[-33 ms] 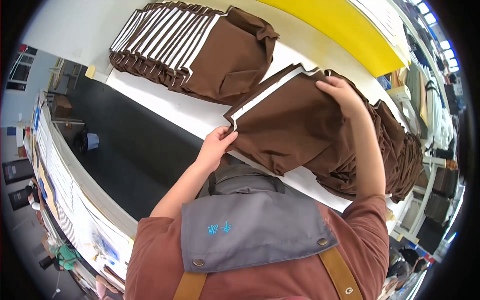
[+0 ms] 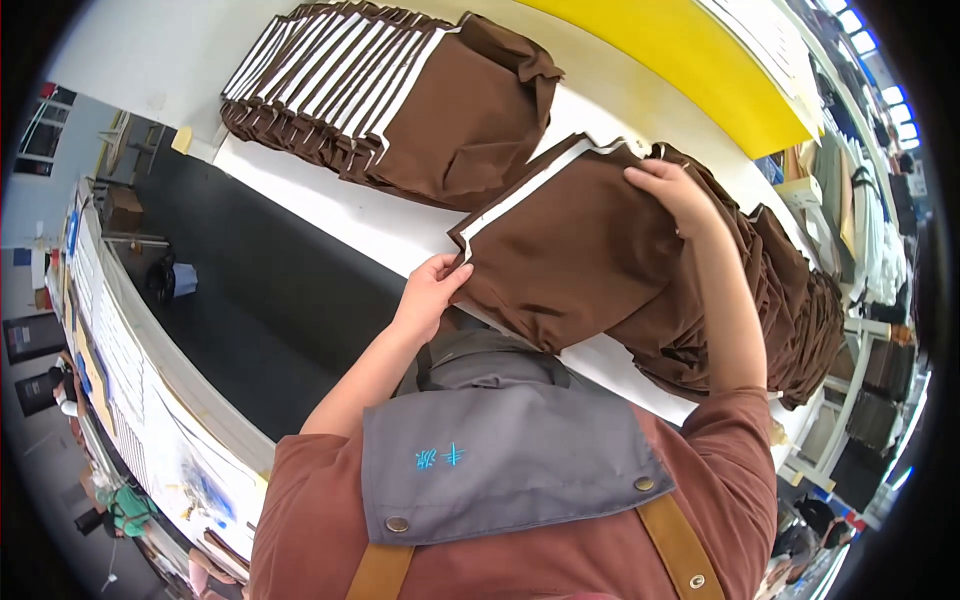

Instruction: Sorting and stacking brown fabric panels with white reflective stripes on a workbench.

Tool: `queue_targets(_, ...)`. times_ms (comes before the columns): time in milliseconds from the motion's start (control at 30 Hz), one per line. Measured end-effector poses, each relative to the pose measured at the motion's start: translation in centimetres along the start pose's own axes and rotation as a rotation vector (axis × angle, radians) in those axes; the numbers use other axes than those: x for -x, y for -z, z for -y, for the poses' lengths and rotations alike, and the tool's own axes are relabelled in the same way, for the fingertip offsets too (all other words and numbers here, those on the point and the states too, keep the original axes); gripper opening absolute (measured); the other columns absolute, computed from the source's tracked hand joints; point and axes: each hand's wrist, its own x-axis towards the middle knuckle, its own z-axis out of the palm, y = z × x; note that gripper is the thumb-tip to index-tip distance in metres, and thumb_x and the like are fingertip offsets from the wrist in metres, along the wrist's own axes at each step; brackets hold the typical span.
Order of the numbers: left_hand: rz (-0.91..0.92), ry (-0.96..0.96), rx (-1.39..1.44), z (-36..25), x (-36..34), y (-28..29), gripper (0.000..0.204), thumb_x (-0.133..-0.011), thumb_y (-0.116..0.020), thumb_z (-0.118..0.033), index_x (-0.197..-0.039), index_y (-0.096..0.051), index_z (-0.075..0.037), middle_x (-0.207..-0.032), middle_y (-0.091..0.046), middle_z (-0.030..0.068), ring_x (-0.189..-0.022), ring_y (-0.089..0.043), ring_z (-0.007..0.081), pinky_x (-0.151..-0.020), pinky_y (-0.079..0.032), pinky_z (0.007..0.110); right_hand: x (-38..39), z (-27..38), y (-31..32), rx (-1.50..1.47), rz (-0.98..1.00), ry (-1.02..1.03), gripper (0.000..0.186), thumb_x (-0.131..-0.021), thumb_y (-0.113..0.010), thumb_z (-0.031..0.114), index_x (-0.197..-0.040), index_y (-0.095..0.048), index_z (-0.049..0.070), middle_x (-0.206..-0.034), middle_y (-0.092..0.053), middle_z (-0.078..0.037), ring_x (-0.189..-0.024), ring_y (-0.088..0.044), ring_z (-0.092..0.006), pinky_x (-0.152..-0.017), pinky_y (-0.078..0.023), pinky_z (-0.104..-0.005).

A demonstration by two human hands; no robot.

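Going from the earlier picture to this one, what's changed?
Only slight shifts: the right hand and the white strip on the brown fabric piece have moved a little left, leaving a narrower brown margin beyond the strip. No new grasp or release is visible. The left hand stays at the near-left corner; the striped-edge stack looks unchanged.

Some fingers of the left hand [image 2: 432,293] are hidden at the brown cloth's edge [image 2: 462,262]; the palm of the right hand [image 2: 684,202] is out of sight, its forearm covering part of the crumpled brown heap [image 2: 795,325]; the top edge cuts off the yellow panel [image 2: 690,65]; a distant green-clad person [image 2: 130,510] is too small to make out.
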Motion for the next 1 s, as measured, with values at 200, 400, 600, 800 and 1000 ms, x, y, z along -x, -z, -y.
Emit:
queue_targets(200,-0.079,0.054,0.051,-1.0,0.6,1.1,0.021,-0.093,-0.069,-0.017,-0.108,-0.061,-0.006,-0.095,-0.065,-0.0022,-0.079,-0.056,0.0044,-0.067,-0.045,0.021,-4.1,-1.9,-2.4,-0.184,0.006,-0.226,0.042,-0.092,-0.068,0.041,-0.110,-0.067,0.002,-0.105,-0.067,-0.004,-0.091,-0.061,-0.0111,-0.070,-0.052,-0.0278)
queue_targets(400,-0.107,-0.046,-0.085,-0.3,0.7,1.0,0.020,-0.090,-0.072,-0.017,-0.100,-0.066,0.000,-0.082,-0.066,-0.0010,-0.069,-0.053,0.0033,-0.061,-0.044,0.021,-5.4,-3.2,-2.8,0.195,-0.071,-0.085,0.024,-0.088,-0.072,0.022,-0.094,-0.069,-0.002,-0.083,-0.068,-0.001,-0.076,-0.061,-0.0092,-0.067,-0.049,-0.0254)
queue_targets(600,0.051,-0.272,-0.380,-4.5,3.4,2.0,0.019,-0.092,-0.069,-0.014,-0.102,-0.066,0.001,-0.078,-0.062,-0.0035,-0.071,-0.052,0.0019,-0.062,-0.044,0.021,0.6,3.4,-1.8,0.012,-0.289,0.245,0.019,-0.092,-0.067,0.014,-0.102,-0.067,-0.002,-0.092,-0.068,-0.002,-0.080,-0.060,-0.0088,-0.073,-0.049,-0.0243)
queue_targets(800,0.021,-0.389,-0.037,-9.6,2.5,3.8,0.013,-0.094,-0.067,-0.012,-0.103,-0.063,-0.003,-0.079,-0.059,-0.0053,-0.067,-0.049,0.0015,-0.060,-0.042,0.018,-2.0,11.5,-3.3,0.087,-0.366,0.476,0.021,-0.093,-0.067,0.013,-0.107,-0.066,-0.003,-0.095,-0.068,-0.003,-0.083,-0.061,-0.0087,-0.076,-0.049,-0.0232)
queue_targets(1000,-0.118,-0.667,-0.255,-12.2,-0.5,6.1,0.055,-0.093,-0.065,-0.005,-0.141,-0.038,-0.010,-0.083,-0.060,0.0033,-0.064,-0.052,0.0067,-0.058,-0.044,0.022,-15.2,15.7,-7.0,0.298,-0.316,0.537,0.033,-0.087,-0.074,0.022,-0.106,-0.067,-0.003,-0.088,-0.069,-0.007,-0.083,-0.063,-0.0133,-0.076,-0.049,-0.0268)
